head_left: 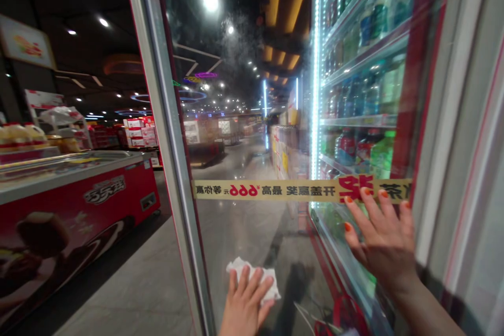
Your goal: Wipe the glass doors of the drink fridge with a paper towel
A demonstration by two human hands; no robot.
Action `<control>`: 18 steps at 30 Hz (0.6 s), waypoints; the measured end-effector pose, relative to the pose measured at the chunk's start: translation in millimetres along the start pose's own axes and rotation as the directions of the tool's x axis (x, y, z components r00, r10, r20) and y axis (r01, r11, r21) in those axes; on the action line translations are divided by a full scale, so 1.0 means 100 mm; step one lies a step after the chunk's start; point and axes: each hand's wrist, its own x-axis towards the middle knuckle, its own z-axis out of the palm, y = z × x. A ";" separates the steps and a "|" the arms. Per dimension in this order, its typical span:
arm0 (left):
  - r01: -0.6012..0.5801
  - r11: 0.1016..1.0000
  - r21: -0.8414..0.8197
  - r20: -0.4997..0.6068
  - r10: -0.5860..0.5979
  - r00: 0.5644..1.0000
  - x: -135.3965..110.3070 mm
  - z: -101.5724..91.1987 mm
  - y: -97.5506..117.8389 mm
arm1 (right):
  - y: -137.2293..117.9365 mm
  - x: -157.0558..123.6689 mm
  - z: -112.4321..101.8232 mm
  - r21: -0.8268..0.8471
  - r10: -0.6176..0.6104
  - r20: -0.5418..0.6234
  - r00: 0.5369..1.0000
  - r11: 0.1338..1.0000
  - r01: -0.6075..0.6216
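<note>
A framed glass door (236, 231) fills the middle of the view. My left hand (247, 299) presses a crumpled white tissue (236, 265) against the lower part of the pane, its fingers laid over the paper. Higher up and to the right, my right hand (381, 236) rests on the glass with its fingers spread, nothing held in it. Its orange-nailed fingertips overlap a yellow sticker strip (275, 189) that runs across the pane with mirrored lettering. A whitish smear shows on the upper glass.
Lit shelves of bottles (366, 89) show in the glass on the right; I cannot tell whether by reflection. A metal door frame (165, 115) rises left of centre. Beyond it stands a red chest freezer (79, 215). Stacked boxes (139, 131) are farther back.
</note>
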 end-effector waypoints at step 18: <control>-0.516 0.852 -0.087 -0.006 0.517 0.856 1.51 -0.17 -0.29 | -0.06 0.01 0.01 -0.037 0.021 -0.048 0.999 0.999 -0.023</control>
